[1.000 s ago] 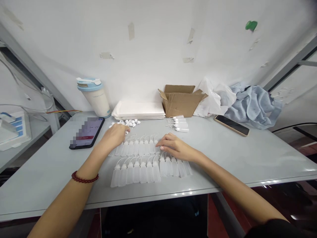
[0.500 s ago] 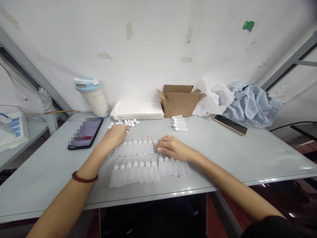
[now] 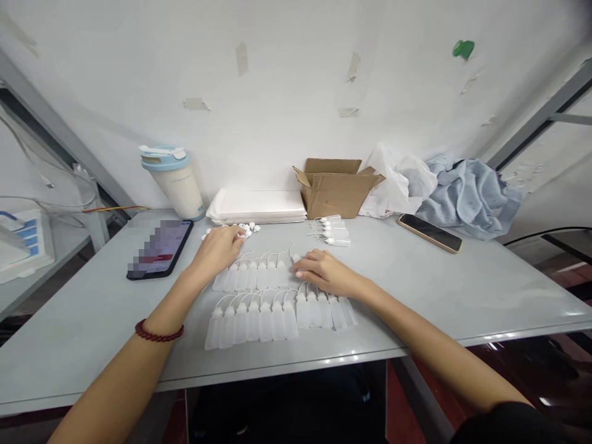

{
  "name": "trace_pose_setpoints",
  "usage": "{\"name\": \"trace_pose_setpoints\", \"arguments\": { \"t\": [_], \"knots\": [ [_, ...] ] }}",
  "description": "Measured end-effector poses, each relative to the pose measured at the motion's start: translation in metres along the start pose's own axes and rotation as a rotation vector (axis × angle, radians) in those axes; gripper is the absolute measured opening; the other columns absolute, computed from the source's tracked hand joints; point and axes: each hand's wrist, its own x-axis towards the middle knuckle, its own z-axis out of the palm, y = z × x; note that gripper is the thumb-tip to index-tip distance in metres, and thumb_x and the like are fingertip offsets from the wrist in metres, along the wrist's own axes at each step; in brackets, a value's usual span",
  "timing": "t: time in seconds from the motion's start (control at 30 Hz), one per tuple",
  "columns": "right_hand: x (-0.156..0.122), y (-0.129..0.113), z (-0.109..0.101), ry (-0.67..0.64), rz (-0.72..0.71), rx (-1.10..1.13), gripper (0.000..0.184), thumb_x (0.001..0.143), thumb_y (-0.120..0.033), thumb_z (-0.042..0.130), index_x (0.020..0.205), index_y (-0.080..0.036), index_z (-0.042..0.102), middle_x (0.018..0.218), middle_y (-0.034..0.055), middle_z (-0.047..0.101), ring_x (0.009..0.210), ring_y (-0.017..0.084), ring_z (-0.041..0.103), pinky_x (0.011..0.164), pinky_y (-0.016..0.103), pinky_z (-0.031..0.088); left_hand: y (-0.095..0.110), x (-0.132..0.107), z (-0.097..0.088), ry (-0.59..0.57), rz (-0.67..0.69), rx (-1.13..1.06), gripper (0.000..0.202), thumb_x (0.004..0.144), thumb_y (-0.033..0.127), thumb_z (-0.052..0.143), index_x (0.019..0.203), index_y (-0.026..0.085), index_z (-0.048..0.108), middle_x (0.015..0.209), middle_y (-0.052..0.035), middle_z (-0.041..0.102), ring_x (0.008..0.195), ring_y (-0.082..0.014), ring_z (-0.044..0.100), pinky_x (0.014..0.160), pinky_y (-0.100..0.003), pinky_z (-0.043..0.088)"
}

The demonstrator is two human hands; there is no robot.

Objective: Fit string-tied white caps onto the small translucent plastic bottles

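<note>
My left hand (image 3: 218, 251) is at the small pile of white caps (image 3: 252, 227), its fingers closed on a small white cap (image 3: 242, 235) at the fingertips. My right hand (image 3: 327, 272) has its fingers closed round a small translucent plastic bottle (image 3: 296, 258); a thin white strap rises from its neck, and the body is mostly hidden by the fingers. Between the hands lies a back row of similar bottles (image 3: 252, 276). A front row of bottles (image 3: 252, 322) with looped straps lies nearer me, its right part just below my right hand.
Several bottles (image 3: 337, 231) lie before an open cardboard box (image 3: 340, 194). White stacked sheets (image 3: 259, 206), a tumbler (image 3: 178, 185), a plastic bag (image 3: 393, 182) and blue cloth (image 3: 472, 194) line the wall. Phones lie left (image 3: 161, 250) and right (image 3: 430, 232) on the grey table (image 3: 115, 345).
My right hand has shifted slightly right with the bottle, drawing it a little away from the back row. My left hand has moved slightly farther over the caps.
</note>
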Motion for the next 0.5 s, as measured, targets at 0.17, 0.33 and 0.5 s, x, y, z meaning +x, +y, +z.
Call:
{"name": "trace_pose_setpoints", "arguments": {
  "t": [0.17, 0.33, 0.5],
  "knots": [
    [0.000, 0.000, -0.002, 0.216, -0.005, 0.058, 0.025, 0.097, -0.032, 0.040, 0.099, -0.019, 0.060, 0.085, 0.0077, 0.060, 0.082, 0.019, 0.053, 0.079, 0.034, 0.043, 0.016, -0.003, -0.003, 0.056, -0.060, -0.300, 0.028, 0.080, 0.037, 0.051, 0.092, 0.019, 0.069, 0.084, -0.0047, 0.072, 0.076, -0.0221, 0.064, 0.073, -0.032, 0.048],
    [-0.001, -0.011, -0.006, 0.372, 0.080, 0.262, 0.014, 0.092, -0.034, 0.050, 0.086, -0.021, 0.055, 0.078, 0.0020, 0.057, 0.075, 0.016, 0.051, 0.073, 0.029, 0.042, 0.037, -0.008, -0.006, -0.022, -0.072, -0.649, 0.030, 0.077, 0.043, 0.058, 0.087, 0.016, 0.068, 0.079, -0.0038, 0.069, 0.072, -0.0182, 0.061, 0.066, -0.030, 0.048],
    [-0.003, -0.015, -0.006, 0.416, 0.133, 0.402, 0.014, 0.089, -0.034, 0.055, 0.081, -0.021, 0.053, 0.076, -0.0002, 0.052, 0.071, 0.013, 0.047, 0.070, 0.027, 0.041, 0.044, -0.013, -0.008, -0.120, -0.131, -0.889, 0.029, 0.076, 0.043, 0.062, 0.085, 0.016, 0.067, 0.068, -0.0008, 0.061, 0.060, -0.0131, 0.055, 0.060, -0.027, 0.046]
  ]
}}
